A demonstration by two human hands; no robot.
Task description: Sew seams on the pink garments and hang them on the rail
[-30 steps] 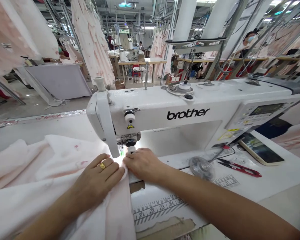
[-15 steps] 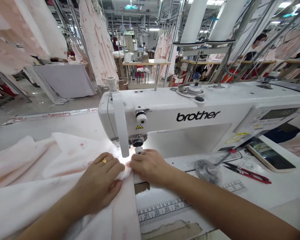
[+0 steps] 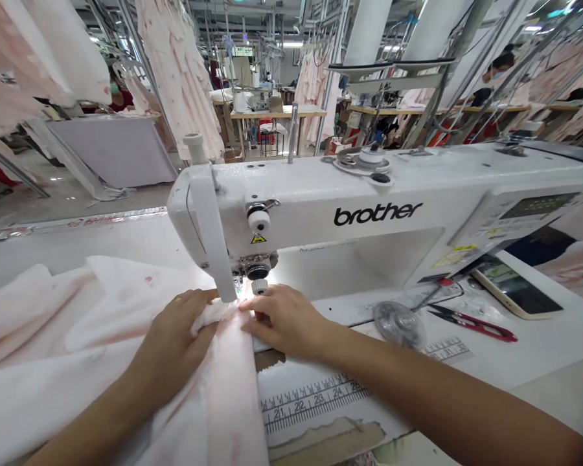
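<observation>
Pale pink fabric (image 3: 233, 395) runs under the needle area of a white sewing machine (image 3: 291, 200), and more of it lies bunched on the left. My left hand (image 3: 177, 333) grips a fold of this fabric between thumb and fingers, just left of the needle. Close to the presser foot, my right hand (image 3: 284, 320) pinches the fabric's right edge with its fingertips. The lamp glare and the machine's white front guard (image 3: 214, 233) hide part of the needle area.
Right of my right hand are a clear round bobbin-like disc (image 3: 399, 323), red-handled thread snips (image 3: 476, 322) and a phone (image 3: 517, 285). A printed ruler (image 3: 315, 404) runs along the table front. Pink garments (image 3: 179, 71) hang behind. A person in a mask (image 3: 498, 74) sits far right.
My left hand has shifted left and turned, lifting a fold of fabric between thumb and fingers. My right fingers have spread slightly at the fabric edge. The whole view has shifted a little.
</observation>
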